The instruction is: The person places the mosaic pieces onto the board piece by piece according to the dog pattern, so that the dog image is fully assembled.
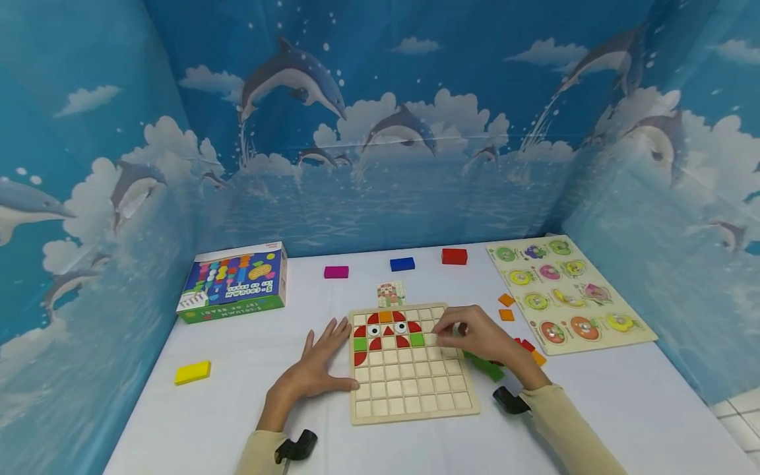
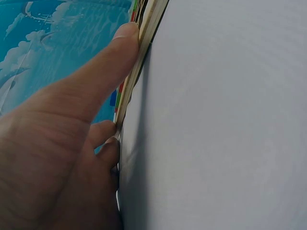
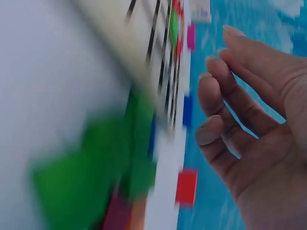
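A wooden grid board [image 1: 415,386] lies on the white table [image 1: 225,415]. Red, green and orange tiles and two eye tiles fill part of its top rows. My left hand [image 1: 320,366] lies flat on the table, fingers straight, with the thumb against the board's left edge [image 2: 144,43]. In the left wrist view the left hand [image 2: 72,124] touches that edge. My right hand [image 1: 475,335] hovers over the board's upper right, fingers loosely curved. In the blurred right wrist view the right hand [image 3: 240,115] holds nothing, beside the board [image 3: 139,43] and green tiles [image 3: 86,177].
A pattern card [image 1: 390,294] lies behind the board. Loose green tiles [image 1: 488,367] and orange tiles [image 1: 506,307] lie to its right, before a fruit peg puzzle [image 1: 567,297]. A bead box [image 1: 234,280], yellow block [image 1: 192,372], magenta block [image 1: 336,272], blue block [image 1: 402,264] and red block [image 1: 454,256] stand around. Dolphin backdrop walls enclose three sides.
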Tool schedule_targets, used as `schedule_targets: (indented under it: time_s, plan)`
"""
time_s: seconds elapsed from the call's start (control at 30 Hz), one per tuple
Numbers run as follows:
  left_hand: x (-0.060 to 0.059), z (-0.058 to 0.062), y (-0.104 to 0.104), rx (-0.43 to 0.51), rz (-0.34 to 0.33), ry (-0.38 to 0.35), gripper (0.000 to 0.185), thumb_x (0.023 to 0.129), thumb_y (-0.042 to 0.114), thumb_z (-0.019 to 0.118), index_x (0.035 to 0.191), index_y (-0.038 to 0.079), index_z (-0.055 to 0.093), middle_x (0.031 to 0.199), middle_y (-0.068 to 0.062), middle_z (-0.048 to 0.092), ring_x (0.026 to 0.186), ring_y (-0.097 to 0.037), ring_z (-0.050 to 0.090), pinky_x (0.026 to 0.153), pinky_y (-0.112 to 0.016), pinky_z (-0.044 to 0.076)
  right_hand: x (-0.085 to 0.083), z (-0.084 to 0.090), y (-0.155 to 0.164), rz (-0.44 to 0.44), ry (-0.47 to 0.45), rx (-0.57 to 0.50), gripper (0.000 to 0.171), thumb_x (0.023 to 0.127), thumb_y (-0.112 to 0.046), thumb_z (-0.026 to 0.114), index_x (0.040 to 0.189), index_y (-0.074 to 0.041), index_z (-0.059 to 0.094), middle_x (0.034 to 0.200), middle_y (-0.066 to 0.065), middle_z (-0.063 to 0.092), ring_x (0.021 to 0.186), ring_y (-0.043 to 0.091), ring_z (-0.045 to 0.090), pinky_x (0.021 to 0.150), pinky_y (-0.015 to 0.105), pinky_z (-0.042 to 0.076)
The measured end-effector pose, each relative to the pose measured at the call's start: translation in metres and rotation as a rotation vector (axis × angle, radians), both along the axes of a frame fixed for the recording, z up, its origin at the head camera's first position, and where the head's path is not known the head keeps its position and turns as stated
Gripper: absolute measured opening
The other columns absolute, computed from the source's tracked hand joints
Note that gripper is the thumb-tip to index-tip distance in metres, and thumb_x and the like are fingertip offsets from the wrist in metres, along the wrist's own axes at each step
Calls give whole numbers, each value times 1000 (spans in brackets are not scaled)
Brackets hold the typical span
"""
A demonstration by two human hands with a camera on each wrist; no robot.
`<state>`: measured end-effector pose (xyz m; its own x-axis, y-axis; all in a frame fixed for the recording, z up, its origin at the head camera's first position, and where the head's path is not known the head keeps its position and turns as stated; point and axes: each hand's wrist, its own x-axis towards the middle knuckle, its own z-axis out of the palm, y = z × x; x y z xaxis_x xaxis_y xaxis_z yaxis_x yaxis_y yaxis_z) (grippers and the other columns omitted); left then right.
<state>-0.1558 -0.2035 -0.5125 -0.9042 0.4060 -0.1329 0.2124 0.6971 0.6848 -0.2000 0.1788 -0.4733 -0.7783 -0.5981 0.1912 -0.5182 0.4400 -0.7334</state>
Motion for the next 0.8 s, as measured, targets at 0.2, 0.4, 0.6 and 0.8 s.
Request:
schedule_targets:
  time_s: [0.2, 0.4, 0.6, 0.8]
  plan:
    - [1, -1, -4, 41, -5, 18, 121, 78, 53, 94, 173, 16, 27, 182, -4, 15, 168, -32, 1, 131, -63, -14, 7, -6, 60, -109, -12, 47, 19, 89, -9, 89, 108, -8, 83, 92, -7, 74, 81, 9, 63, 73, 26, 60]
    - [1, 0, 0, 30, -10, 0, 121, 79, 51, 94, 173, 17, 26, 182, -3, 15, 168, -32, -1, 131, -64, -14, 23, -8, 114, -239, 53, 99, 25, 83, -4, 92, 106, -5, 82, 85, -8, 68, 75, 7, 57, 64, 23, 55]
    - [3, 3, 0, 7, 9, -1, 120, 79, 47, 96, 173, 17, 27, 182, -2, 15, 169, -31, 0, 132, -63, -13, 26, -14, 130, -309, 25, 136, 27, 82, -5, 93, 108, -6, 83, 95, 0, 70, 77, 13, 55, 62, 21, 50]
    - [1, 1, 2, 28, -11, 11, 120, 79, 50, 94, 172, 16, 28, 182, -5, 16, 168, -34, 1, 131, -65, -14, 26, -15, 129, -319, -23, 182, 23, 84, -5, 91, 104, -7, 81, 96, 1, 66, 77, 12, 52, 62, 21, 48]
